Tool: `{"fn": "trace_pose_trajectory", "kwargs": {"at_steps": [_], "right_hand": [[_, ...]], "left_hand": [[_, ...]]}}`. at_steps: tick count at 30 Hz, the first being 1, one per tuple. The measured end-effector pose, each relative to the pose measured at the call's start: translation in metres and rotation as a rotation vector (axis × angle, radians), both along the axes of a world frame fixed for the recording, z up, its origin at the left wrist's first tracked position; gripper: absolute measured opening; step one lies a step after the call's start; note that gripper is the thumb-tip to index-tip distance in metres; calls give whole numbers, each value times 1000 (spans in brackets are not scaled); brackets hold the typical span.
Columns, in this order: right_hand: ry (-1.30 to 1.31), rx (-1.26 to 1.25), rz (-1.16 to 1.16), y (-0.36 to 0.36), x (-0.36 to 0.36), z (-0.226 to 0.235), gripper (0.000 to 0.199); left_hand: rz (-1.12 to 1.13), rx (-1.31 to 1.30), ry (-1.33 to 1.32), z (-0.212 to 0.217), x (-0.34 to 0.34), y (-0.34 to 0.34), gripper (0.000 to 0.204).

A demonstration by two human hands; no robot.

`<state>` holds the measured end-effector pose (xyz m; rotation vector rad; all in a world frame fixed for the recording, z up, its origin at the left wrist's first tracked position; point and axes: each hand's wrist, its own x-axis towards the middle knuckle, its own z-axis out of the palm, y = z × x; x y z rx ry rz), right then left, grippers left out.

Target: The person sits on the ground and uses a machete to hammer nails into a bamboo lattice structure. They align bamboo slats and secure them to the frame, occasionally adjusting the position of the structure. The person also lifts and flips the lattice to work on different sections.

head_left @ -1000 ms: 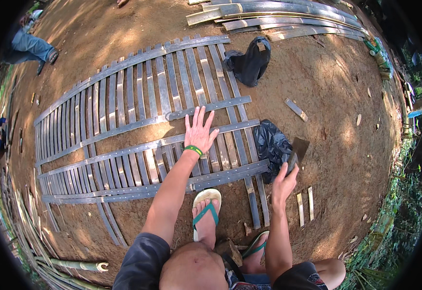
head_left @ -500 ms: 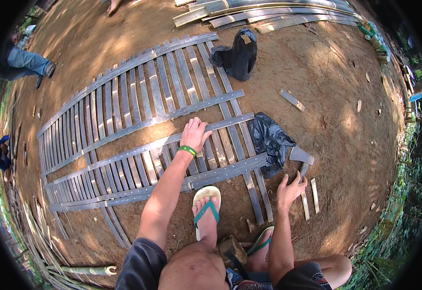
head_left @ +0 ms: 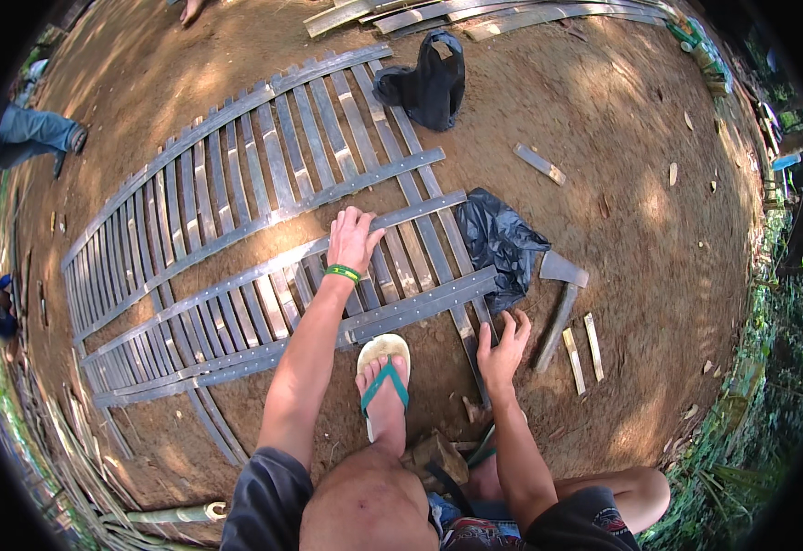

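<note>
The left hand (head_left: 354, 241) lies flat on the slatted bamboo panel (head_left: 236, 239), palm down on a cross rail, fingers spread, its grip apart and closed on nothing. A second ago it rested a little farther up and to the right on the panel with fingers fanned wider; now it sits drawn in and pressing, as if steadying the panel on the dirt ground (head_left: 640, 220). The right hand (head_left: 503, 344) has moved too: earlier it hovered close by the black plastic bag (head_left: 501, 241), and now it is lower, nearer the knee, fingers open and empty, just left of the hatchet (head_left: 558, 303) lying on the ground. The hatchet is untouched, with two short bamboo strips (head_left: 583, 347) beside its handle. A foot in a green-strapped sandal (head_left: 383, 381) rests at the panel's near edge
</note>
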<state>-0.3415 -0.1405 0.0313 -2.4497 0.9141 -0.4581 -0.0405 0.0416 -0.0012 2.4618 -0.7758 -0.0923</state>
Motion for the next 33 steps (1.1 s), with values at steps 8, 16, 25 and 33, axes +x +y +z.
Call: {"fn": "trace_pose_trajectory", "kwargs": {"at_steps": [8, 16, 25, 33], "right_hand": [[35, -136, -182, -5, -8, 4, 49], [-254, -177, -79, -77, 9, 25, 33], [177, -82, 367, -101, 121, -7, 22], [193, -97, 48, -111, 132, -43, 18]], "left_hand": [[53, 39, 8, 29, -78, 30, 73], [47, 317, 128, 38, -194, 108, 77], [275, 616, 169, 62, -232, 187, 71], [-294, 957, 513, 107, -194, 181, 69]]}}
